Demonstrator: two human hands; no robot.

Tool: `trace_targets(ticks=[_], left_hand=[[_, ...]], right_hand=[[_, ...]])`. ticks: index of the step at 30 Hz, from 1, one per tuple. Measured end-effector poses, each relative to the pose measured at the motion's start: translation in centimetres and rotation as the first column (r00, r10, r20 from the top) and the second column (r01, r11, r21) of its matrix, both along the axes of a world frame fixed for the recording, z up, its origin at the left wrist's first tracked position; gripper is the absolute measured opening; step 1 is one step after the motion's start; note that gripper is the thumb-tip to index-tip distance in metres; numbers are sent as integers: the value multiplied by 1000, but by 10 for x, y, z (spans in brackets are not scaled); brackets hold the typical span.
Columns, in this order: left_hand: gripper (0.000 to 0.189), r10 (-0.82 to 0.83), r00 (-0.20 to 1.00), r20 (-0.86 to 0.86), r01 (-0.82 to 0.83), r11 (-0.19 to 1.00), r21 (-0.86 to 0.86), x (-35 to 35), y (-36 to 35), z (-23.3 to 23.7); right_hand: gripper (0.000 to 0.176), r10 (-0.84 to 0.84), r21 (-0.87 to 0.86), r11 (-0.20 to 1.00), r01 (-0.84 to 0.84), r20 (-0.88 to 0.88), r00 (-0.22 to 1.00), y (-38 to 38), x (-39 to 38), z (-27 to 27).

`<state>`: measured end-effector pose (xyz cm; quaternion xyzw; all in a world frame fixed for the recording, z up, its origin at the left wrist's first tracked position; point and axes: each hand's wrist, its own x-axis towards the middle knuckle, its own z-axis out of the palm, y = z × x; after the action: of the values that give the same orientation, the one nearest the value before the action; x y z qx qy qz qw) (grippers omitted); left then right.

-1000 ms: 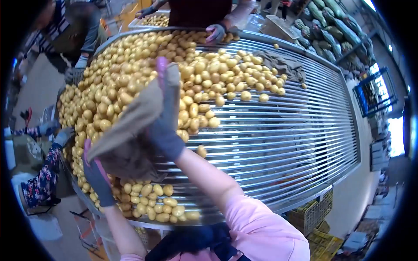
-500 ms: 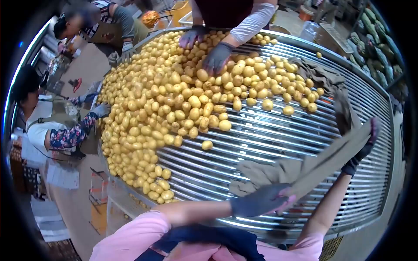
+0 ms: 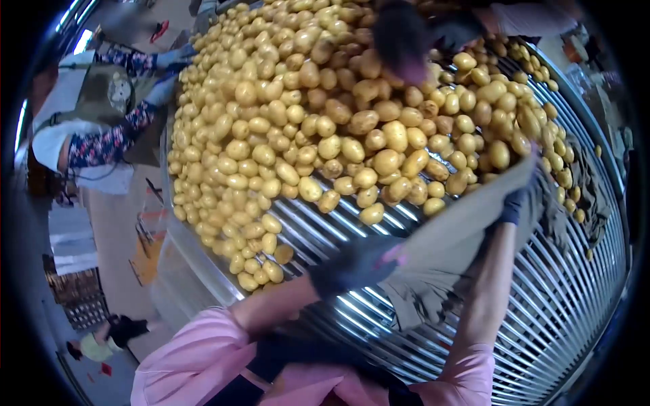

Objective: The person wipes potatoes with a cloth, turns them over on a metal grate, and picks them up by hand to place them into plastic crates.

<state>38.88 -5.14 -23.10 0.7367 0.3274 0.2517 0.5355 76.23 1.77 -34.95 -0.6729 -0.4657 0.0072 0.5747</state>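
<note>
A grey-brown cloth point(image 3: 453, 233) is stretched between my two gloved hands above the metal roller table. My left hand point(image 3: 359, 264), in a dark glove with pink fingertips, is closed on its near left end. My right hand point(image 3: 520, 193) grips the upper right end, partly hidden behind the fabric. The cloth's lower folds hang down over the bars. Beyond the cloth's upper edge lies a broad heap of yellow potatoes point(image 3: 325, 145), some close to the fabric. More of the crumpled cloth point(image 3: 586, 193) lies to the right of my right hand.
Metal rollers point(image 3: 542, 318) run across the table. At the top, a co-worker's dark gloved hand point(image 3: 403, 40), blurred, is over the potatoes. Another person's floral sleeve point(image 3: 112, 142) and gloves reach the table's left edge. A red-and-yellow frame point(image 3: 145, 247) stands on the floor.
The view has turned and moved closer to the heap. My hands have brought the stretched cloth up to the near side of the potatoes. The far co-worker's hands have shifted.
</note>
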Motion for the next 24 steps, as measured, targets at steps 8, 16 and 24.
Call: trace_targets(ticks=[8, 16, 24], left_hand=[[29, 361, 817, -449, -356, 929, 100, -171, -56, 39], [34, 511, 809, -289, -534, 845, -2, -199, -149, 53], [49, 150, 936, -318, 32, 863, 504, -142, -189, 35]], right_hand=[[38, 93, -91, 984, -154, -475, 875, 30, -246, 4], [45, 401, 45, 892, -450, -538, 741, -99, -318, 87], [46, 11, 228, 971, 77, -362, 932, -275, -86, 246]])
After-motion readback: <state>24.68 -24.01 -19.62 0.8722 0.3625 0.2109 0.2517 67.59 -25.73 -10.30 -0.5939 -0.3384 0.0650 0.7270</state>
